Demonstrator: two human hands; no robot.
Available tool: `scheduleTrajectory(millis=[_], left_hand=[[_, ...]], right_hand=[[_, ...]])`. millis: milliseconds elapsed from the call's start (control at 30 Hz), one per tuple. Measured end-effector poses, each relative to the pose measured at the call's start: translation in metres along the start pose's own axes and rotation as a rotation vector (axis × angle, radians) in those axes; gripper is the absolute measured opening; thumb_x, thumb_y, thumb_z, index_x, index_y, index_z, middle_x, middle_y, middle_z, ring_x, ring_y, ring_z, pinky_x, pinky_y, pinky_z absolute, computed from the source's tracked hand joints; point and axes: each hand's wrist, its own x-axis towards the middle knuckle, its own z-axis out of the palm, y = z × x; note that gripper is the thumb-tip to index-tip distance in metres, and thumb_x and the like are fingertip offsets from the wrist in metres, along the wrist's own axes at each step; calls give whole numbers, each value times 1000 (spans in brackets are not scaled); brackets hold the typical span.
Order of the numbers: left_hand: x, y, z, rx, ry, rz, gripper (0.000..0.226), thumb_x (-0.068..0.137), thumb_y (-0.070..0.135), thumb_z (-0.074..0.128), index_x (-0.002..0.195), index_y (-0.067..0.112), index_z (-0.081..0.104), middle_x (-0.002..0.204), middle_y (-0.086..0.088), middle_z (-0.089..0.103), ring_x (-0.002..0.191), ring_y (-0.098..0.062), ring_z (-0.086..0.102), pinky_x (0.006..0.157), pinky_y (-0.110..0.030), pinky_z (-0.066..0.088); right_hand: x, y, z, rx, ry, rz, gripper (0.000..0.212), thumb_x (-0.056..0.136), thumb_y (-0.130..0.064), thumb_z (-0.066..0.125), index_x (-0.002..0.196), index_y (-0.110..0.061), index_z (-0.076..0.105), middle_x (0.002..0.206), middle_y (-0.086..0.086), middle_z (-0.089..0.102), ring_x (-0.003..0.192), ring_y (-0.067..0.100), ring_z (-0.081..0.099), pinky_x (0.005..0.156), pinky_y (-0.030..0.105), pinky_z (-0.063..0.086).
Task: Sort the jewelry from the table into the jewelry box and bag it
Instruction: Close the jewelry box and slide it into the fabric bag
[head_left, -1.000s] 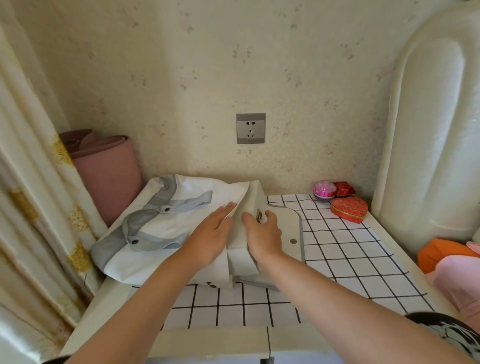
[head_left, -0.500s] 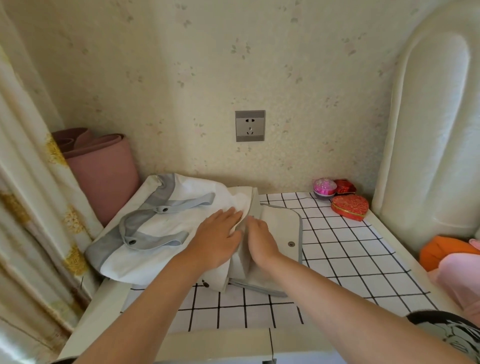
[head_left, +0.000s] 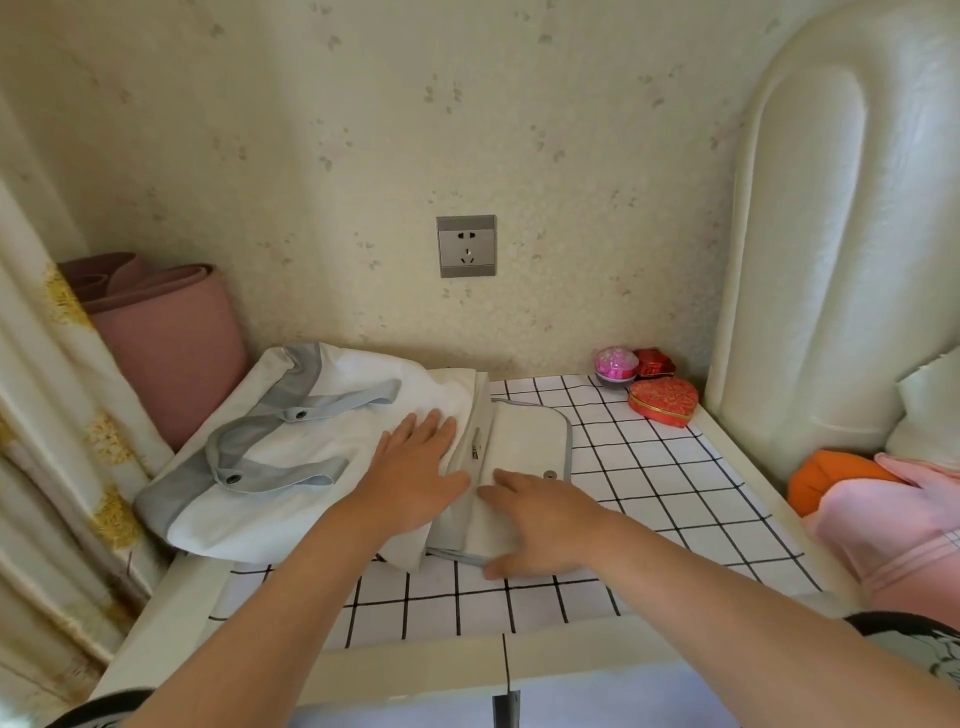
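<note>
At frame centre my left hand (head_left: 415, 467) lies flat on the white bag (head_left: 291, 467), fingers straight and holding nothing. My right hand (head_left: 545, 519) rests, fingers extended, on the near end of the pale grey jewelry box (head_left: 524, 441), which lies on the checked counter (head_left: 649, 493) against the bag's right edge.

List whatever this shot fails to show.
Head view:
- Jewelry box contents: flap closed, right hand lies on it.
- Box's left side: hidden by the white bag and left hand.
- Heart-shaped tin contents: lid shut.
- Pink cloth: cut off by right edge.
</note>
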Motion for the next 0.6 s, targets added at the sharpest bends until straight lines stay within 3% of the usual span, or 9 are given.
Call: scheduleTrajectory(millis=[67, 133, 233, 400, 467, 600], left_hand=[[0, 2, 1, -1, 0, 12, 73, 98, 44, 41, 157, 29, 1, 164, 10, -10, 150, -13, -13, 122, -40, -7], [0, 5, 0, -13, 2, 17, 72, 98, 40, 42, 157, 29, 3, 164, 11, -8, 151, -12, -10, 122, -40, -6], [3, 8, -2, -35, 10, 8, 70, 98, 36, 42, 157, 28, 6, 164, 11, -5, 151, -11, -7, 122, -39, -4], [8, 29, -3, -42, 10, 41, 65, 101, 32, 38, 157, 26, 6, 164, 11, -2, 151, -11, -5, 122, -42, -3], [11, 42, -3, -50, 9, 49, 65, 101, 31, 37, 157, 24, 6, 164, 10, -2, 151, -12, -5, 122, -45, -2], [14, 70, 0, -108, -1, 91, 67, 99, 30, 41, 157, 23, 8, 164, 9, 0, 151, -11, -4, 123, -45, 0]], right_hand=[[0, -1, 5, -142, 78, -109, 72, 86, -60, 54, 143, -20, 38, 128, 5, 51, 111, 30, 57, 82, 43, 50], [2, -5, 7, -262, 111, -189, 53, 90, -38, 55, 135, -12, 43, 113, 9, 55, 92, 35, 61, 61, 36, 43], [1, 3, 4, -329, 93, -251, 52, 87, -2, 55, 137, -11, 44, 117, 13, 57, 87, 38, 64, 58, 39, 43], [-12, 26, -10, -348, 255, -305, 47, 90, -7, 58, 135, -19, 52, 123, 8, 60, 86, 35, 62, 60, 40, 50], [-17, 35, -13, -409, 303, -307, 44, 82, -5, 66, 121, -25, 64, 119, 0, 66, 80, 30, 64, 55, 35, 50], [-33, 56, -18, -438, 311, -229, 38, 69, -5, 69, 94, -33, 74, 99, -11, 73, 73, 18, 66, 52, 23, 37]])
